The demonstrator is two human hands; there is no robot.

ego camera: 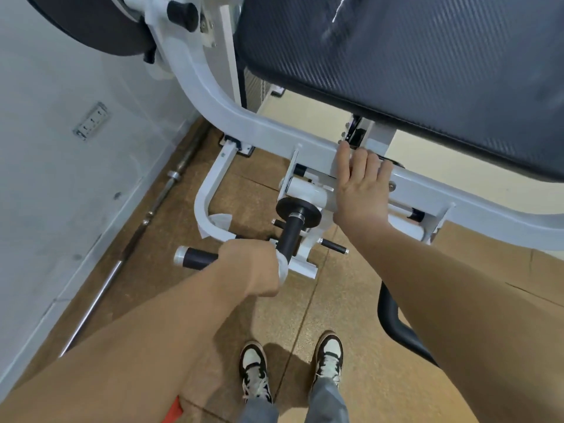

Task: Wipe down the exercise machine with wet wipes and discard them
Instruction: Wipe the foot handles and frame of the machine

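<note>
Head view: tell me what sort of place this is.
Most likely a gym or weight room. A white-framed exercise machine with a black pad fills the view, a barbell lies on the floor by the wall, and the left hand grips a wet wipe on a handle.

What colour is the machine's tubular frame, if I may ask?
The frame is white, seen best in the head view.
</note>
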